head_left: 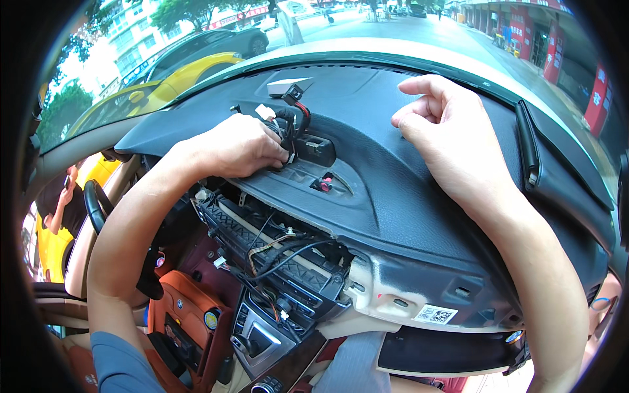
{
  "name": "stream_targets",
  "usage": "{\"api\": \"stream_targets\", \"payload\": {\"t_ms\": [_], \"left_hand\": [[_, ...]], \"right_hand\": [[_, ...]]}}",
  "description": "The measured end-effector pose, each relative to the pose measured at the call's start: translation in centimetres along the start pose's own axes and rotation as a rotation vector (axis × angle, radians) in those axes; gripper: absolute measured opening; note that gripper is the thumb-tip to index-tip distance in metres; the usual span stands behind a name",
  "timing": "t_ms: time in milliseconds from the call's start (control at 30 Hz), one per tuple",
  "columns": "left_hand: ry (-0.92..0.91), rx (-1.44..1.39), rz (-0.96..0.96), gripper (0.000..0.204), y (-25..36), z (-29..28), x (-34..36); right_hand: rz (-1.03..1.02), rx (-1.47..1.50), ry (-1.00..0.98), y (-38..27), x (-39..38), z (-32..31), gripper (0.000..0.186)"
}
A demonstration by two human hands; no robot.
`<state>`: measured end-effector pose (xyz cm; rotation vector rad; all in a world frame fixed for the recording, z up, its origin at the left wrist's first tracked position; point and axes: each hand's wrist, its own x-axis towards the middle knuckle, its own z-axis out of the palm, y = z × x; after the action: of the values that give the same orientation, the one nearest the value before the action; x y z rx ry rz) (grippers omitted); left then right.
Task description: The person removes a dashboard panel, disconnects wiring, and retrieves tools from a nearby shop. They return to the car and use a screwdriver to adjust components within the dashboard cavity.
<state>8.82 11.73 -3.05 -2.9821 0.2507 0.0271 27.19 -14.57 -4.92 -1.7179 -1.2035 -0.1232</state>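
My left hand (246, 147) is closed around part of a black wire bundle (285, 124) at the centre of the dashboard top, its fingertips low beside an open recess (344, 183). The bundle carries a white plug (265, 111) and a black connector (294, 93) on a red lead. A black housing (318, 150) sits just right of the fingers, with a small red part (325, 184) below it. My right hand (445, 134) is raised over the right side of the dashboard (393, 183), fingers loosely curled but apart, with nothing visible in them.
Below, the centre console (262, 334) is stripped open, with loose cables (275, 252) and a bare panel (413, 295). A black flat case (537, 157) rests at the right. A steering wheel (95, 206) is at the left; beyond it another person (56, 203) stands by a yellow car.
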Motion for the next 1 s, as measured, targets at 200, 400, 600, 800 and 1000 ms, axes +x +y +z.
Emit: {"api": "stream_targets", "payload": {"t_ms": [200,400,600,800,1000], "left_hand": [[0.038,-0.047,-0.042,0.014,0.0,0.3,0.0],[0.026,-0.194,-0.320,0.012,0.4,1.1,-0.5],[0.094,-0.154,-0.716,0.035,2.3,1.1,1.3],[0.453,-0.463,-0.737,0.037,3.5,3.2,1.2],[0.666,-0.840,-0.709,0.025,5.1,3.3,1.3]], "right_hand": [[-0.016,-0.139,0.043,-0.5,0.3,0.2,0.043],[-0.185,-0.284,-0.116,-1.2,-1.8,-2.7,0.032],[-0.016,0.008,0.016,-2.5,-18.8,-11.9,0.033],[0.579,-0.002,0.385,-2.0,-37.0,-20.3,0.032],[1.033,-0.036,0.526,2.2,-51.9,-21.6,0.023]]}}
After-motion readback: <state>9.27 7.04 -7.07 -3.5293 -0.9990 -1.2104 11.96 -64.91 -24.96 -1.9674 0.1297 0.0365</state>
